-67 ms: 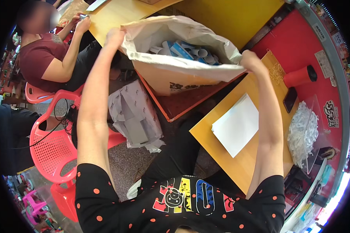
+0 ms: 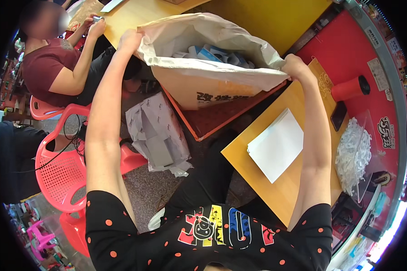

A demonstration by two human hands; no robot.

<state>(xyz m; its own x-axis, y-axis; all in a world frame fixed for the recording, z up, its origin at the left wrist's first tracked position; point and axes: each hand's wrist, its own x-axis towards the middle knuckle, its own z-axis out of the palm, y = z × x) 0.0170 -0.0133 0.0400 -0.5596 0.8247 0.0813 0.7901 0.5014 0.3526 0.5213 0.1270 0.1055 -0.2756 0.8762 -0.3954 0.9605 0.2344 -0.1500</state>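
Large off-white woven plastic sack (image 2: 203, 67), propped between wooden tables, mouth stretched wide | blue-and-white small cartons (image 2: 212, 54) inside | left hand (image 2: 130, 39) pinching left rim | right hand (image 2: 295, 67) pinching right rim | best kept taut, level, rims evenly gripped.

Large pale sack (image 2: 199, 81) gapes open (small boxes inside).

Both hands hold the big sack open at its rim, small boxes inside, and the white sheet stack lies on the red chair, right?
Not quite: in the head view the white sheet stack lies on the wooden table, not the chair. The rest holds: left hand, right hand, sack.
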